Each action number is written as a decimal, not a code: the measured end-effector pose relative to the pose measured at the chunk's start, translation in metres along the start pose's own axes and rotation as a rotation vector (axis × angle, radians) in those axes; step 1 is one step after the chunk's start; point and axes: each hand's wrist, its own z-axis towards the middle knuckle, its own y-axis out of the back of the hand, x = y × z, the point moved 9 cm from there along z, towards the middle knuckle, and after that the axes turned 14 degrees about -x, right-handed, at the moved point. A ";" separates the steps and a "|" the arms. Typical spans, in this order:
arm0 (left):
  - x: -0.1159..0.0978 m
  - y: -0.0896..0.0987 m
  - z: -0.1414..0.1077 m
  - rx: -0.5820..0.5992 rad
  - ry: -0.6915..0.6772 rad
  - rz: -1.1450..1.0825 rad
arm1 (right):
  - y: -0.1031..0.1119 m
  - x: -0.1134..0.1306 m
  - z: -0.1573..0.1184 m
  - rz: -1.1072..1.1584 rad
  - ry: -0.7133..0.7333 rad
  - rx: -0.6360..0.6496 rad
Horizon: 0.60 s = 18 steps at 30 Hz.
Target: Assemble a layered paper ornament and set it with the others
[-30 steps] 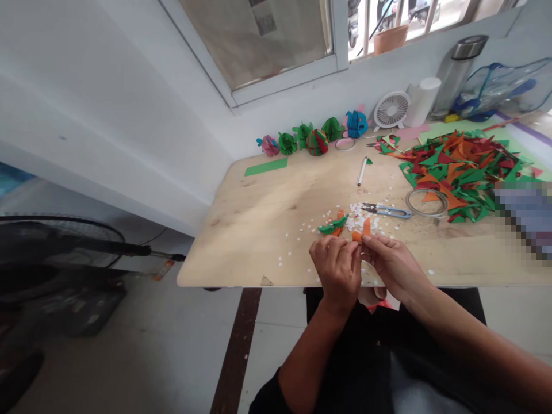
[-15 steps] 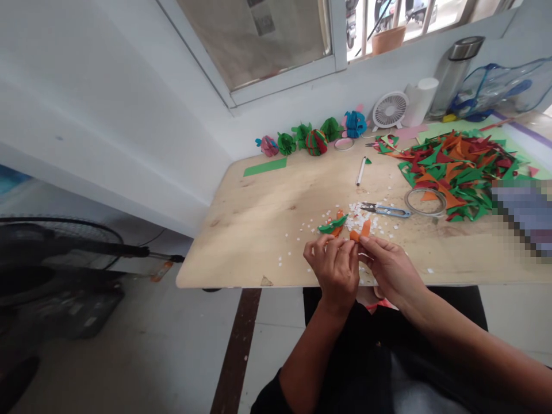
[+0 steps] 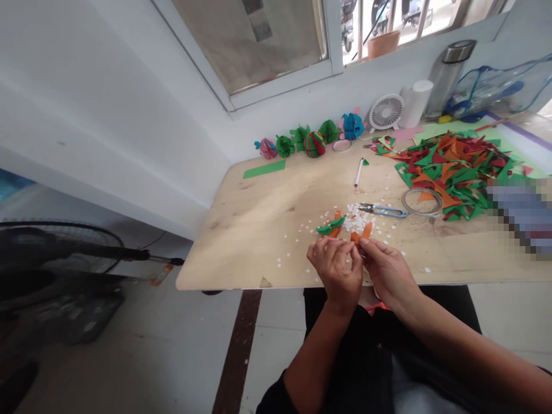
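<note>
An orange paper piece [image 3: 366, 230] is pinched between my two hands near the table's front edge. My left hand [image 3: 338, 269] has its fingertips closed on the left end of it. On the right side, my right hand [image 3: 388, 269] grips the same piece with thumb and fingers. Just beyond my left fingers lies a green and orange paper bundle [image 3: 332, 226]. Small white paper squares [image 3: 360, 218] are scattered around it. Blue-handled snips [image 3: 383, 210] lie behind my right hand, with a roll of clear tape [image 3: 422, 201] to their right.
A big heap of red, green and orange scraps [image 3: 457, 167] covers the table's right side, beside a pixelated object [image 3: 524, 213]. Folded paper figures [image 3: 314, 144], a small white fan [image 3: 387, 112] and a bottle [image 3: 451, 77] line the wall. A pen [image 3: 359, 172] lies mid-table.
The view has shifted slightly. My fingers have moved a little around the orange piece, and my left thumb and index finger show a wider gap below their tips.
</note>
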 end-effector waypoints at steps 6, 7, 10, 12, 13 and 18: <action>0.006 -0.004 -0.002 0.014 0.060 -0.004 | -0.001 -0.003 0.003 0.072 -0.051 -0.008; 0.006 -0.004 -0.002 0.014 0.041 0.006 | -0.002 -0.003 0.003 0.074 -0.053 -0.004; 0.003 -0.002 -0.002 0.008 -0.012 0.028 | -0.005 -0.003 0.002 0.069 -0.047 0.010; 0.000 -0.002 -0.001 0.005 -0.040 0.042 | -0.005 -0.002 0.002 0.062 -0.034 0.010; -0.001 -0.002 -0.001 0.007 -0.051 0.051 | -0.005 -0.002 0.002 0.058 -0.025 0.006; -0.002 -0.002 -0.002 0.025 -0.059 0.053 | -0.003 -0.003 0.004 0.054 -0.002 -0.018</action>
